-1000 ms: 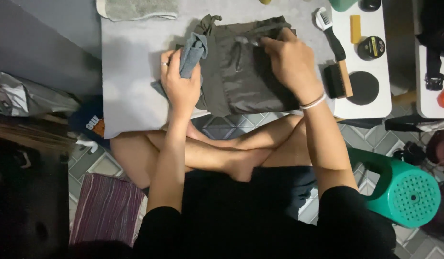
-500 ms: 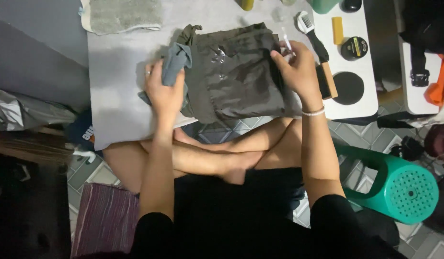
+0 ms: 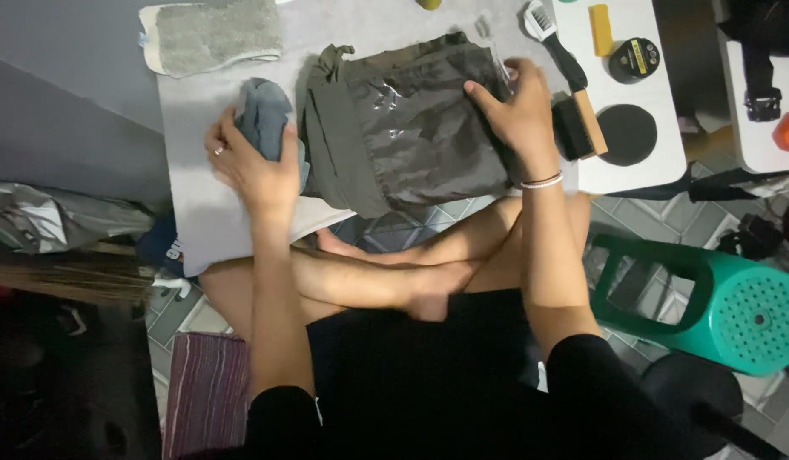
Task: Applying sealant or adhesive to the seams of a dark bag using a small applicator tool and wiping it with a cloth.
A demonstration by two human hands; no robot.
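Now, from the head camera, we see our left hand (image 3: 256,166) with its fingers curled tight around a small bunched blue-grey cloth (image 3: 265,119) on the pale grey mat (image 3: 198,213). Our right hand (image 3: 518,115) lies with fingers spread and bent on the right edge of the folded dark olive garment in clear plastic wrap (image 3: 411,128), which sits mid-mat. A black brush with a wooden back (image 3: 577,123) lies just beside that hand.

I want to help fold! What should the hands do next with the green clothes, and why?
Probably the right hand should slide the clear plastic bag over the folded olive garment, since its left edge sticks out uncovered while the left hand holds a grey cloth.
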